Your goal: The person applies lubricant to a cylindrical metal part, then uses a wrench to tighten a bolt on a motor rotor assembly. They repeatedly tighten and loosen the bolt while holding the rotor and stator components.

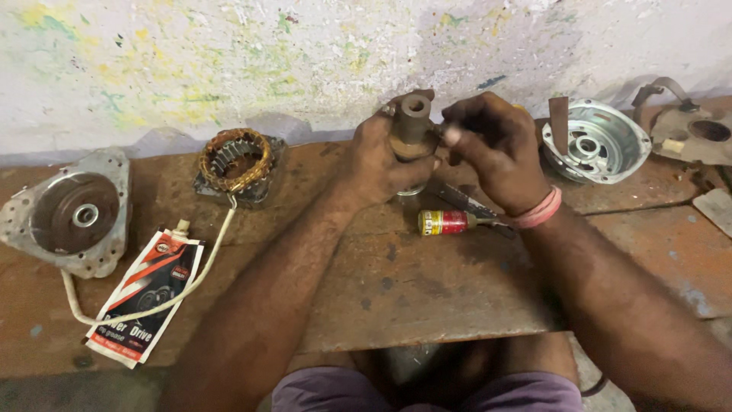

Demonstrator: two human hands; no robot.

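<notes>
My left hand (pixel 379 156) is wrapped around a short metal shaft part with a hollow cylindrical top (pixel 414 116), held upright above the rusty metal bench (pixel 412 282). My right hand (pixel 496 149) presses its fingertips against the side of that part; a pink band sits on its wrist. Whether the right fingers pinch something small is hidden. Just below the hands lie a small red and yellow tube (pixel 444 222) and a flat metal tool (pixel 461 200).
A copper-wound stator (pixel 236 162) with a white cable sits at the left, beside a round motor end cover (pixel 76 215) and a grease sachet (pixel 146 296). A silver housing cover (pixel 596 141) and another metal casting (pixel 690 131) stand at the right. A paint-flecked wall is behind.
</notes>
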